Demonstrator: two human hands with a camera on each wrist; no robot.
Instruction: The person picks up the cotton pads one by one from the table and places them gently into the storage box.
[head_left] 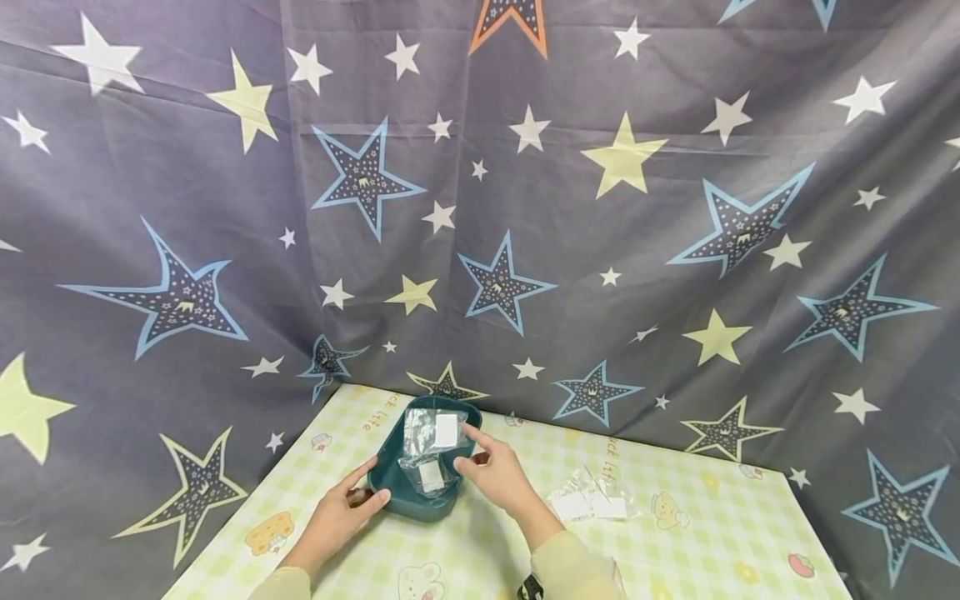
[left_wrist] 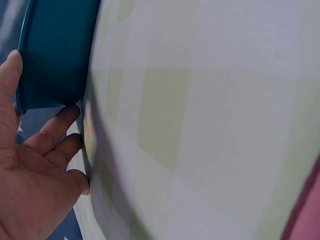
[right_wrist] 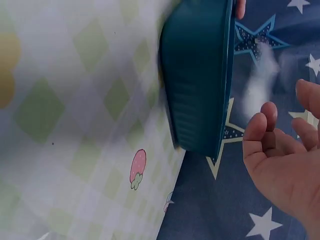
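Note:
A teal tray point(head_left: 417, 507) stands on the checked table, tilted up toward me. Two clear plastic bags with white labels lie in it, one point(head_left: 433, 431) over the far rim, one point(head_left: 431, 475) lower down. My left hand point(head_left: 347, 505) holds the tray's left side, thumb on the rim and fingers against the wall; the left wrist view shows that hand point(left_wrist: 35, 165) at the tray point(left_wrist: 55, 55). My right hand point(head_left: 495, 471) hovers at the tray's right side, fingers relaxed, index tip at the upper bag. In the right wrist view the hand point(right_wrist: 285, 165) is empty beside the tray point(right_wrist: 197, 75) and a blurred bag point(right_wrist: 260, 82).
A small heap of clear bags point(head_left: 592, 502) lies on the green-checked tablecloth point(head_left: 697, 542) to the right of my right arm. A dark star-printed cloth point(head_left: 525, 208) hangs behind and round the table. The table's left edge runs close to my left hand.

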